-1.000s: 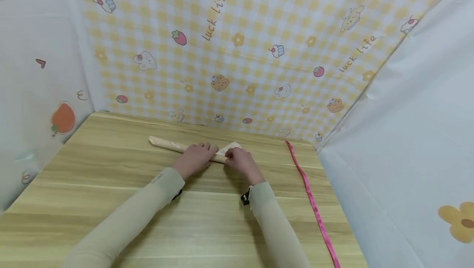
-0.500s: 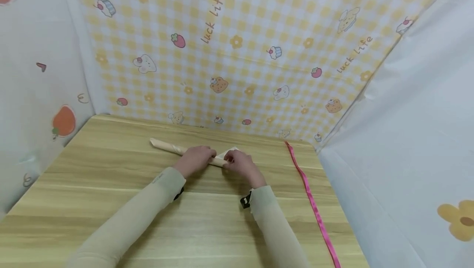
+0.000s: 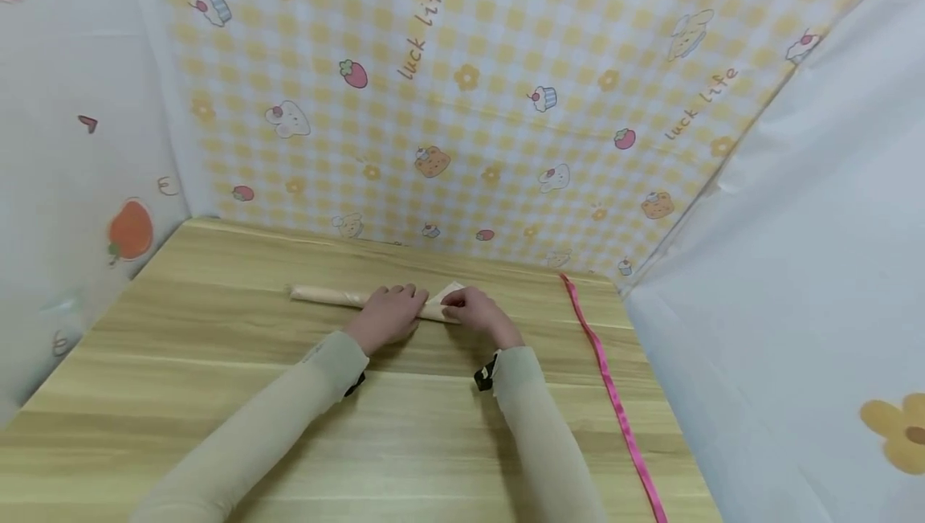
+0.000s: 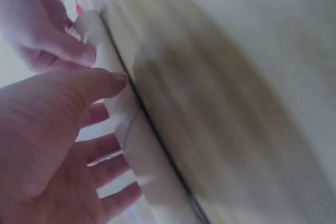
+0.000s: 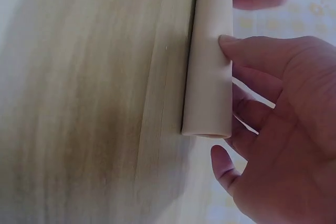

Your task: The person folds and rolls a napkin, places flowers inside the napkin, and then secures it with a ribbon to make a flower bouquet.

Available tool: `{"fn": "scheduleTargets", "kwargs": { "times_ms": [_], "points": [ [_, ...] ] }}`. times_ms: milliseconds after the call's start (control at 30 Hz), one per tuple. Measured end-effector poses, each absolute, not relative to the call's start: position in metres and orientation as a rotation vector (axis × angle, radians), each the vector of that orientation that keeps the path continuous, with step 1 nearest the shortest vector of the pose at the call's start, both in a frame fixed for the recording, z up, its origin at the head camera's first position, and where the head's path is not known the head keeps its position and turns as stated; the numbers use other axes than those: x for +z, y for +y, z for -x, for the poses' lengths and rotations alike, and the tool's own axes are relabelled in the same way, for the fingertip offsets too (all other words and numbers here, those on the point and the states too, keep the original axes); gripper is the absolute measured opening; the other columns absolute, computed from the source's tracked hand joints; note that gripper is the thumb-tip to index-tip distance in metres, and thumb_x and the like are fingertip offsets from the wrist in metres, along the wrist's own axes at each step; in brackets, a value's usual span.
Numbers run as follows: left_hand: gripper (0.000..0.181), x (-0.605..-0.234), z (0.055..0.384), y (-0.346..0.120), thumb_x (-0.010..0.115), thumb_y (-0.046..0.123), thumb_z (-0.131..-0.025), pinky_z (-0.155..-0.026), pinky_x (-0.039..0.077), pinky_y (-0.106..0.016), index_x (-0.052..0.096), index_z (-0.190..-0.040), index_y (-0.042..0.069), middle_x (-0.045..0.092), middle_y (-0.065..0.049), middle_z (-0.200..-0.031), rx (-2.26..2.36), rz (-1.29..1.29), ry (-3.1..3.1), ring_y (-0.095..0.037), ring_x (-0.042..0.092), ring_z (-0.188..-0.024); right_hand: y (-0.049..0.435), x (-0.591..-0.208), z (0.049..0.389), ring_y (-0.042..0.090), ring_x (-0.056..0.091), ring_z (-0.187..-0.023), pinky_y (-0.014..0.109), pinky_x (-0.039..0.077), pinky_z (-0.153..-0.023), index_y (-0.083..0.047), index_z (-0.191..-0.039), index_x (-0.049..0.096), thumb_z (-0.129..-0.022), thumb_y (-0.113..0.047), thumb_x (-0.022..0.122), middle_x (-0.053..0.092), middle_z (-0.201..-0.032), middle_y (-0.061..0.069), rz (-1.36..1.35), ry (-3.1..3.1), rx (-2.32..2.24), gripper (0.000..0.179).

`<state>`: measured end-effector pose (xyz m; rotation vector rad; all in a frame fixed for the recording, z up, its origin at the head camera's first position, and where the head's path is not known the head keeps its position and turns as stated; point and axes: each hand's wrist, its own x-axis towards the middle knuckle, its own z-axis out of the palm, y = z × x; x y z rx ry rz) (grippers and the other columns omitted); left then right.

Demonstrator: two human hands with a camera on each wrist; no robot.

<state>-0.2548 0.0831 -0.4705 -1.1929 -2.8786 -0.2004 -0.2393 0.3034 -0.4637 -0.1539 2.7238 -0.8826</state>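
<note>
Under left hand (image 3: pixel 385 317) and right hand (image 3: pixel 480 316), both pinching it: cream cylindrical paper roll (image 3: pixel 325 296). I read mid-rolling; next likely calls for winding in white triangular paper flap (image 3: pixel 444 293) beyond grip.

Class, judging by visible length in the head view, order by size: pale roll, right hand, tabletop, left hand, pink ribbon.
1. Tabletop
2. Pink ribbon
3. Pale roll, partly covered
4. Left hand and right hand: too alike to rank
</note>
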Motion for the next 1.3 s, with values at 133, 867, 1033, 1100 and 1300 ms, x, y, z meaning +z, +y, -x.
{"fn": "scheduleTargets", "kwargs": {
  "times_ms": [133,867,1033,1100,1300],
  "points": [
    [0.019,-0.476,0.252,0.086,0.059,0.015,-0.112,-0.092,0.058,-0.054,0.062,-0.128,0.007,0.064,-0.015,-0.122,-0.176,1.185,-2.864,-0.034,0.066,-0.112,0.309,-0.464,0.241,0.018,0.066,-0.102,0.04,0.054,-0.093,-0.01,-0.122,0.079,-0.11,-0.02,0.063,0.077,-0.121,0.007,0.173,2.705,-0.906,0.023],
    [0.017,-0.479,0.253,0.098,0.058,0.01,-0.111,-0.088,0.058,-0.055,0.062,-0.127,0.008,0.065,-0.015,-0.12,-0.21,1.148,-2.843,-0.037,0.067,-0.11,0.303,-0.466,0.23,0.03,0.071,-0.123,0.074,0.026,-0.123,-0.016,-0.125,0.079,-0.109,-0.025,0.066,0.079,-0.126,0.004,0.159,2.98,-0.618,0.022],
    [0.017,-0.483,0.258,0.102,0.066,0.006,-0.106,-0.098,0.055,-0.054,0.069,-0.122,0.011,0.068,-0.012,-0.121,-0.113,1.121,-2.797,-0.034,0.068,-0.112,0.306,-0.471,0.231,0.03,0.067,-0.132,0.067,0.034,-0.123,-0.014,-0.13,0.077,-0.111,-0.025,0.063,0.076,-0.134,0.006,0.145,2.943,-0.679,0.026],
    [0.02,-0.486,0.261,0.102,0.068,0.008,-0.105,-0.101,0.054,-0.054,0.071,-0.124,0.013,0.071,-0.01,-0.124,-0.115,1.112,-2.801,-0.033,0.068,-0.114,0.306,-0.471,0.229,0.03,0.067,-0.13,0.06,0.043,-0.12,-0.012,-0.133,0.075,-0.111,-0.022,0.063,0.074,-0.136,0.008,0.142,2.93,-0.709,0.027],
    [0.017,-0.481,0.271,0.094,0.064,0.009,-0.108,-0.095,0.058,-0.056,0.076,-0.12,0.012,0.074,-0.008,-0.122,-0.274,1.077,-2.844,-0.032,0.07,-0.111,0.301,-0.465,0.225,0.03,0.07,-0.118,0.052,0.055,-0.105,-0.008,-0.131,0.073,-0.108,-0.014,0.065,0.072,-0.13,0.012,0.185,3.017,-0.617,0.026]
  ]
}}
